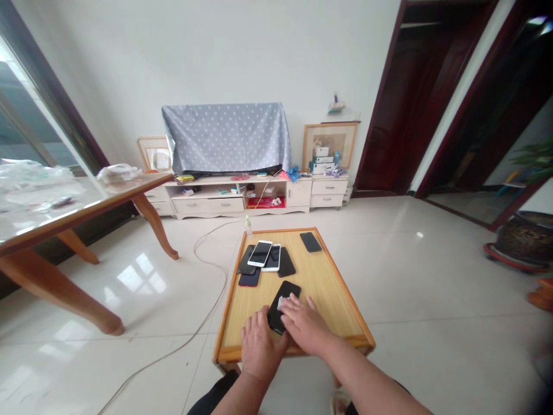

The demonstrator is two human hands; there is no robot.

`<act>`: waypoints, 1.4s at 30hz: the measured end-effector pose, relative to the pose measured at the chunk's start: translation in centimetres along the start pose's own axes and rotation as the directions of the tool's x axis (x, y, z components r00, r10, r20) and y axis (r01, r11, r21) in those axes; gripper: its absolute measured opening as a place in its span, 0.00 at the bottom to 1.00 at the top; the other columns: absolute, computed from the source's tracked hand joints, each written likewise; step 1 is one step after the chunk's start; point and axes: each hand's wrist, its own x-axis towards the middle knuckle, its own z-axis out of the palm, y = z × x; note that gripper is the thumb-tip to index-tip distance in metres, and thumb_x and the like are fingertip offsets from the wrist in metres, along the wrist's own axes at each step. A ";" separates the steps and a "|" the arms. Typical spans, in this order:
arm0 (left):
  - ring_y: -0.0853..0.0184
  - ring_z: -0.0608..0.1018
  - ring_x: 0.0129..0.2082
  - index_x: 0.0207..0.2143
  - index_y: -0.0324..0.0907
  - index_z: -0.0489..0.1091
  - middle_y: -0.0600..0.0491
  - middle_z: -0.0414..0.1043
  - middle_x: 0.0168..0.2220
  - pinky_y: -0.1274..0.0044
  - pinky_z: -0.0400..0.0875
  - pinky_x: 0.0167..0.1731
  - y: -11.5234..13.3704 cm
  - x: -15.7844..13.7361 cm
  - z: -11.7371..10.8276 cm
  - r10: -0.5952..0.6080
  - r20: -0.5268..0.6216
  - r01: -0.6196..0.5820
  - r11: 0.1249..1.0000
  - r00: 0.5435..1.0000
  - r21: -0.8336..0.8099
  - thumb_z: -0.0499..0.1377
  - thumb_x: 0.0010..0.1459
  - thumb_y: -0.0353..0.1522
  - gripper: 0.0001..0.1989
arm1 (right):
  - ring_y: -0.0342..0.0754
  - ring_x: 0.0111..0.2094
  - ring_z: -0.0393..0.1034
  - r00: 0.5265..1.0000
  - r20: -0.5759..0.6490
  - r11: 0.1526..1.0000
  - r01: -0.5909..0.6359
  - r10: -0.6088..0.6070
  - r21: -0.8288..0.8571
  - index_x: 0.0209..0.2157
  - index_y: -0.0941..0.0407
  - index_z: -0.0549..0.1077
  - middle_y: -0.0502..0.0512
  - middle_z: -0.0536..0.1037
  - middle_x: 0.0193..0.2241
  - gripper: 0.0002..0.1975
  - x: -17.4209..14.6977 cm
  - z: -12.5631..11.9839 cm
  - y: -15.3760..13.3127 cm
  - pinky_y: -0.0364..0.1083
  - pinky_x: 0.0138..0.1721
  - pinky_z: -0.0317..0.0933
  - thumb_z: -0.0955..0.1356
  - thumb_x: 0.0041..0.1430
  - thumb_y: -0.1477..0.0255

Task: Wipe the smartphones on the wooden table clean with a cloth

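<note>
Head view: black phone [275,313] lies at the near end of the small table [319,294], between both hands. Right hand [306,324] holds white tissue [280,302] under its fingers, on the phone's face. Left hand [261,344] is loosely curved at the left edge; can't tell if it grips. I'd judge this phone mid-work. Five-phone cluster [271,259] far left, lone dark phone [310,242] far right; done or left, can't tell.
</note>
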 end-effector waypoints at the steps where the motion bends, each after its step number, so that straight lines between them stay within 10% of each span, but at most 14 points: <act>1: 0.56 0.72 0.50 0.55 0.42 0.62 0.47 0.72 0.48 0.67 0.62 0.48 0.1 0.0 -0.1 -0.001 0.000 0.001 1.000 1.000 0.000 0.61 0.52 0.38 0.28 | 0.54 0.68 0.45 0.997 -0.023 0.997 -0.072 0.072 -0.013 0.62 0.49 0.65 0.52 0.60 0.66 0.23 0.2 -0.2 0.3 0.65 0.66 0.32 0.53 0.71 0.63; 4: 0.56 0.72 0.50 0.56 0.42 0.61 0.47 0.72 0.48 0.67 0.62 0.48 0.0 0.0 -0.1 0.003 0.008 -0.003 1.000 1.000 -0.007 0.62 0.51 0.38 0.30 | 0.55 0.68 0.46 0.989 -0.042 0.989 -0.146 0.145 -0.031 0.61 0.51 0.66 0.54 0.59 0.66 0.24 0.6 -0.3 0.6 0.65 0.65 0.33 0.53 0.70 0.64; 9: 0.58 0.73 0.49 0.56 0.43 0.61 0.48 0.72 0.47 0.68 0.63 0.48 -0.3 0.1 0.2 0.022 -0.013 -0.022 1.000 1.000 -0.012 0.59 0.52 0.33 0.27 | 0.51 0.68 0.46 0.994 0.030 0.995 0.101 -0.101 0.012 0.61 0.47 0.66 0.50 0.64 0.64 0.22 0.3 0.5 -0.4 0.62 0.67 0.29 0.55 0.70 0.64; 15: 0.56 0.71 0.50 0.56 0.42 0.60 0.47 0.71 0.48 0.67 0.62 0.49 0.1 0.1 -0.1 0.009 -0.006 -0.009 0.999 1.000 -0.033 0.62 0.50 0.36 0.31 | 0.56 0.69 0.44 0.988 -0.021 0.988 -0.155 0.154 -0.016 0.61 0.50 0.66 0.53 0.59 0.66 0.23 1.5 -0.5 0.2 0.66 0.65 0.33 0.54 0.70 0.65; 21: 0.57 0.71 0.50 0.58 0.42 0.59 0.46 0.71 0.49 0.67 0.61 0.50 -0.1 0.1 0.0 -0.012 0.025 0.013 0.998 1.000 -0.058 0.59 0.53 0.31 0.29 | 0.51 0.68 0.47 0.995 0.034 0.995 0.097 -0.097 0.025 0.61 0.46 0.65 0.49 0.65 0.63 0.23 1.5 1.0 -1.5 0.62 0.66 0.25 0.56 0.68 0.68; 27: 0.56 0.72 0.50 0.58 0.41 0.59 0.46 0.71 0.48 0.67 0.62 0.50 0.3 0.1 -0.2 -0.004 -0.007 0.004 0.999 1.000 -0.045 0.61 0.50 0.35 0.32 | 0.56 0.69 0.40 0.982 -0.049 0.983 -0.182 0.181 -0.026 0.63 0.49 0.63 0.52 0.58 0.67 0.24 4.6 0.0 0.5 0.67 0.64 0.31 0.55 0.69 0.67; 34: 0.55 0.72 0.49 0.58 0.41 0.59 0.46 0.71 0.48 0.66 0.63 0.49 0.0 0.1 -0.2 0.006 0.012 -0.005 0.997 1.000 -0.072 0.61 0.50 0.35 0.32 | 0.51 0.69 0.43 0.999 -0.011 0.999 0.037 -0.037 -0.007 0.62 0.47 0.64 0.51 0.61 0.65 0.22 4.2 1.6 -0.6 0.64 0.66 0.23 0.55 0.69 0.66; 39: 0.55 0.71 0.50 0.57 0.41 0.59 0.46 0.71 0.48 0.66 0.62 0.51 0.3 0.2 -0.3 -0.016 0.006 0.017 0.999 1.000 -0.049 0.62 0.49 0.35 0.32 | 0.54 0.69 0.41 0.978 -0.044 0.978 -0.205 0.202 -0.052 0.64 0.51 0.60 0.54 0.54 0.68 0.25 4.3 -0.1 0.8 0.66 0.65 0.28 0.54 0.69 0.66; 42: 0.55 0.71 0.50 0.57 0.41 0.59 0.46 0.71 0.48 0.66 0.62 0.51 0.2 0.2 -0.2 -0.008 0.011 0.008 0.998 1.000 -0.063 0.62 0.50 0.35 0.32 | 0.55 0.69 0.42 0.991 -0.001 0.991 -0.130 0.130 -0.044 0.64 0.51 0.62 0.54 0.55 0.67 0.24 3.2 0.0 0.6 0.66 0.65 0.27 0.54 0.69 0.66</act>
